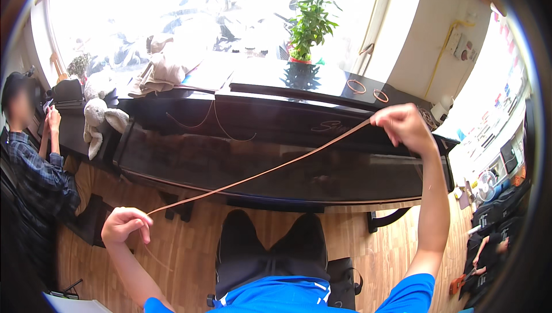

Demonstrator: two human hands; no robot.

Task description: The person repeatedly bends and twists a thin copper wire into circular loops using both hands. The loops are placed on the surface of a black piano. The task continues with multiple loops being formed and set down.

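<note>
A long, thin, tan strip (259, 174) runs slantwise between my hands, in front of the black upright piano (184, 146). My left hand (123, 225), low on the left, is closed round one end, and a short loose tail hangs below the fingers. Higher up on the right, my right hand (405, 128) pinches the other end near the piano's top edge. The strip's exact material cannot be made out. Two small coiled rings lie on the piano top beyond my right hand: one ring (356, 87) and another ring (380, 95).
A leafy plant (310, 16) and a pale cloth bundle (164, 63) stand on the piano by the bright window. A plush rabbit (96, 120) hangs over the left end. At far left sits a person (37, 169) in a plaid shirt. Wood flooring (195, 255) surrounds my seat.
</note>
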